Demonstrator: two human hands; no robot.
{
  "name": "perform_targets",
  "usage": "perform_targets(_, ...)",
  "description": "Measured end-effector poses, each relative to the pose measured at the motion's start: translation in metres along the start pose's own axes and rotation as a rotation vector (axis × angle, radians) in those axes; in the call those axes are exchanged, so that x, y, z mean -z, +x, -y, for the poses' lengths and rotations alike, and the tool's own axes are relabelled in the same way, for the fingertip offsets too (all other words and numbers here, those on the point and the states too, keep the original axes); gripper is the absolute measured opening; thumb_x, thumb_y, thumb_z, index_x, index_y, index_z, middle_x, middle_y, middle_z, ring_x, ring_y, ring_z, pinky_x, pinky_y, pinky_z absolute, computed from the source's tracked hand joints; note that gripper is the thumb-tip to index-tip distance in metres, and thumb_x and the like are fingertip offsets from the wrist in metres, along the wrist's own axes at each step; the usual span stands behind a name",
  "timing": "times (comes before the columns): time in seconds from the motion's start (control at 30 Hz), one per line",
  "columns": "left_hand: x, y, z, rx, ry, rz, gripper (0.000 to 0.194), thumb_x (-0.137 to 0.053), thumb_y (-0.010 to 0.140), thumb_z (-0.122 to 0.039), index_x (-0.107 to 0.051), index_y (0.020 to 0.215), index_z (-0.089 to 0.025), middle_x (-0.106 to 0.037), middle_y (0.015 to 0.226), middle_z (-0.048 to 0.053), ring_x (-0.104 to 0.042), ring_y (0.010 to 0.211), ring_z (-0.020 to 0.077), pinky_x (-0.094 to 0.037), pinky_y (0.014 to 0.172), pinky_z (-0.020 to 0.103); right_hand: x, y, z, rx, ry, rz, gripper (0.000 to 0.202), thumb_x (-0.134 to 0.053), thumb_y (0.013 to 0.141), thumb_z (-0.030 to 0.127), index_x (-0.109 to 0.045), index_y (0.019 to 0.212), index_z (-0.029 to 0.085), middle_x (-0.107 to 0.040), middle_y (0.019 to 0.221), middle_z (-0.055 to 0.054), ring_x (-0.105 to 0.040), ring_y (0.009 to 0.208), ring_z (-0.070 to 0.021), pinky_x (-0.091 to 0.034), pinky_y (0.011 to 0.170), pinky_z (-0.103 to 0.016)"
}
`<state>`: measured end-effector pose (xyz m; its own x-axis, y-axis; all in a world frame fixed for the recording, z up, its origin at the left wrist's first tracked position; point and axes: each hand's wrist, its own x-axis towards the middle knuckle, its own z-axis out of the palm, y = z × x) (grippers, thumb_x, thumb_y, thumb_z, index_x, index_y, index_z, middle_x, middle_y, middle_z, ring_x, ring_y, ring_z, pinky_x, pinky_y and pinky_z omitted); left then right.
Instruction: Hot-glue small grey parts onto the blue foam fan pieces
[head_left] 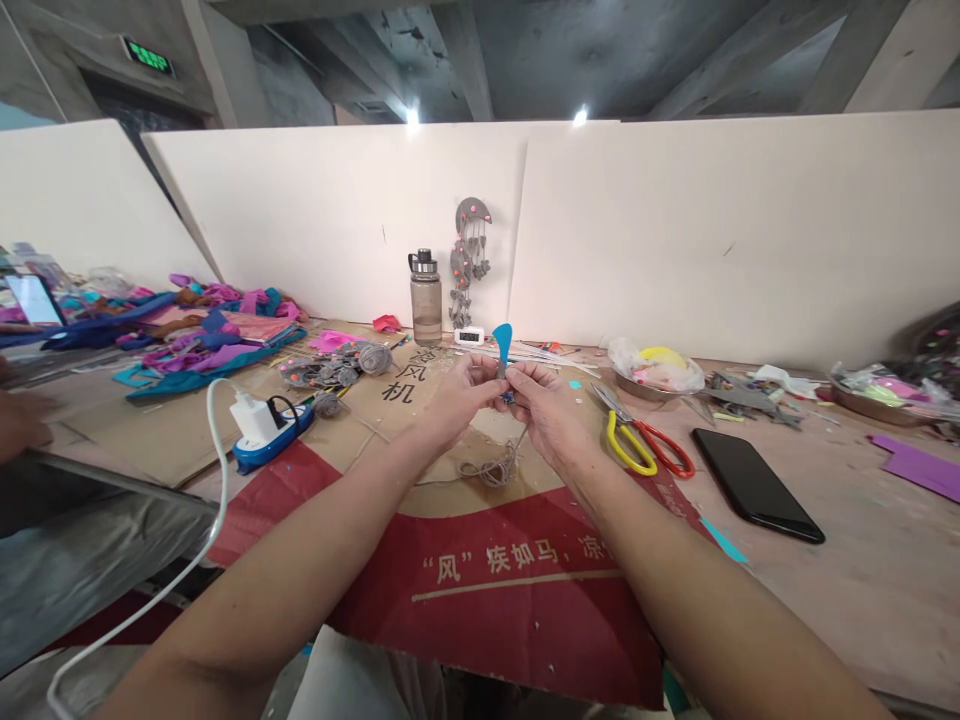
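Both hands meet over the cardboard sheet near the middle of the view. A small blue piece [503, 342] stands up between them, its lower end wrapped in something grey. My left hand [474, 388] is closed on this piece from the left, and my right hand [537, 396] pinches at its lower end from the right. Grey yarn [493, 470] hangs from the fingers and lies in loose loops on the cardboard [480, 620]. The fingers partly hide the lower end of the piece.
Scissors [641, 440] and a black phone [757, 485] lie to the right. A bottle [427, 305] and a small clock [469, 337] stand behind. A power strip [274, 440] with a white cable is at left. Another person's hand [22, 420] shows at the far left.
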<state>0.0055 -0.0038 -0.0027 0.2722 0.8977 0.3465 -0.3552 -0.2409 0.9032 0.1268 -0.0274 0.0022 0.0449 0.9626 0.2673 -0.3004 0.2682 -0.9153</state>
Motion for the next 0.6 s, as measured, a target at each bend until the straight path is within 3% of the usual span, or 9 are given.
perform_targets(0.1,-0.002,0.0,0.001,-0.027,0.135,0.011,0.026,-0.068,0.072,-0.025,-0.047,0.085,-0.018,-0.059,0.078,0.0,-0.059,0.065,0.0119,-0.051,0.057,0.028,0.0,0.002,-0.005,0.017,-0.033,-0.023,0.026,-0.07,0.064,0.039,-0.057,0.072,0.017,-0.049,0.059,0.006,-0.031,0.045,-0.0046,-0.023,0.043,-0.021)
perform_targets(0.23,-0.008,-0.003,0.0,-0.027,0.2,-0.037,0.015,-0.059,0.08,-0.023,-0.045,0.085,-0.019,-0.056,0.075,-0.001,-0.057,0.063,0.0107,-0.052,0.055,0.026,0.0,0.004,-0.01,0.109,-0.159,-0.063,0.023,-0.064,0.07,0.04,-0.06,0.076,0.018,-0.056,0.066,0.003,-0.044,0.054,-0.0083,-0.037,0.052,-0.023)
perform_targets(0.43,-0.007,-0.003,0.004,-0.018,0.195,-0.112,0.011,-0.057,0.081,-0.025,-0.047,0.083,-0.019,-0.057,0.07,-0.001,-0.056,0.062,0.011,-0.051,0.06,0.026,-0.001,-0.003,-0.006,0.38,-0.593,-0.107,0.02,-0.049,0.084,0.032,-0.065,0.088,0.019,-0.065,0.087,-0.004,-0.057,0.08,-0.016,-0.046,0.076,-0.032)
perform_targets(0.6,0.0,0.001,0.007,-0.05,0.17,-0.173,0.01,-0.058,0.08,-0.024,-0.05,0.082,-0.019,-0.059,0.074,0.0,-0.058,0.066,0.0105,-0.05,0.066,0.025,-0.001,-0.009,-0.007,0.657,-0.932,-0.008,0.027,-0.041,0.089,0.021,-0.065,0.104,0.019,-0.062,0.095,-0.01,-0.055,0.092,-0.0204,-0.044,0.087,-0.037)
